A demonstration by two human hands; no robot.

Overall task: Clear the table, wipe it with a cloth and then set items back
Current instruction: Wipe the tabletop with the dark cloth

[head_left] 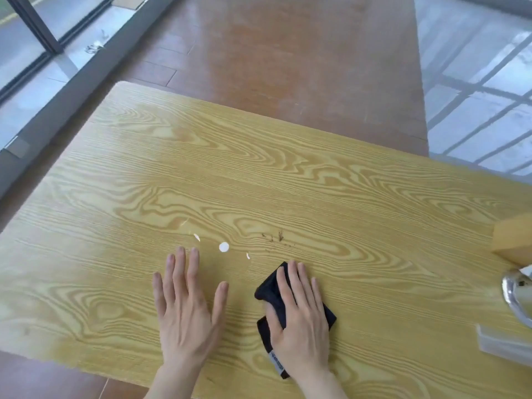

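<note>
1. The fingers (299,280) of the right hand (302,321) were extended and lay flat on top of the black cloth (270,289), pressing it against the table (259,174); nothing was gripped between them.
2. The fingers of the left hand (187,309) were spread and released, palm down on the bare tabletop, holding nothing.
3. The cloth was folded and lay in the lower centre of the frame. Its long axis ran from the upper left, near the fingertips, to the lower right, toward the wrist. A small label (276,362) showed at its near edge.
4. A round white spot (224,247) and small white flecks (197,237) lay just above the left hand's fingertips.
5. Dark crumbs (273,237) lay near the cloth, above it in the frame.
6. At the right edge of the frame stood a tan block (512,240), a shiny metal object (515,292) and a clear container (503,344), well apart from the cloth.
</note>
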